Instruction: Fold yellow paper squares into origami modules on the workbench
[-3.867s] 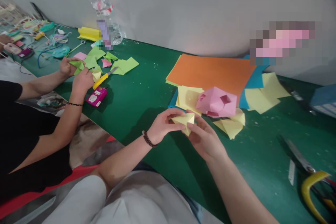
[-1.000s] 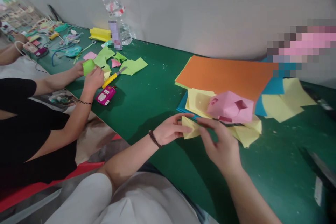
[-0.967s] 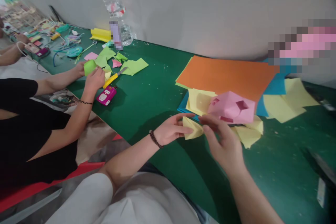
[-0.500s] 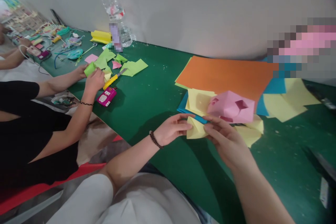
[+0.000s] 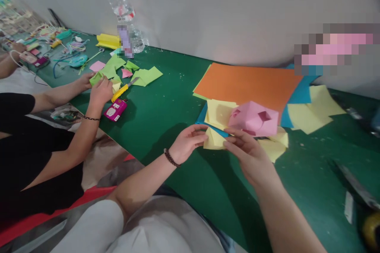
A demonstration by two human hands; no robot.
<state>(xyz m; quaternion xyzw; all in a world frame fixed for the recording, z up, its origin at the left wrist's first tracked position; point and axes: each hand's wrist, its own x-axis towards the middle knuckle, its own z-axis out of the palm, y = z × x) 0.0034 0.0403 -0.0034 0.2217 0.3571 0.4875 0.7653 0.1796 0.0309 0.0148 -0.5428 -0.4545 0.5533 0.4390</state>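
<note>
- In the head view, the left hand [image 5: 189,142] pinches one end of a small, folded pale-yellow paper piece [image 5: 214,141].
- The right hand [image 5: 252,159] grips the opposite corner between thumb and fingers. Holding it from both ends probably keeps the light paper steady and its creases in sight.
- The folded piece is raised over the surface's near edge, just in front of the stacked sheets.
- Beyond the right hand's fingers sits a pink, many-sided paper shape with diamond openings [image 5: 253,118], overlapping flat pale-yellow paper sheets [image 5: 219,112]; its place suggests it was set within easy reach.
- A large orange paper sheet [image 5: 246,83] lies toward the far edge, partly covering a blue paper sheet [image 5: 301,91], perhaps stacked to save room.
- The green surface [image 5: 172,102] runs along a plain grey wall [image 5: 208,12], pale specks scattered over it.
- Blurred metal scissors [image 5: 358,185] lie toward its right end.
- To the left, a co-worker's hand [image 5: 101,91] works green paper [image 5: 96,79] beside a yellow-handled cutter [image 5: 119,93]; a clear plastic bottle [image 5: 120,6] stands at the far edge.
</note>
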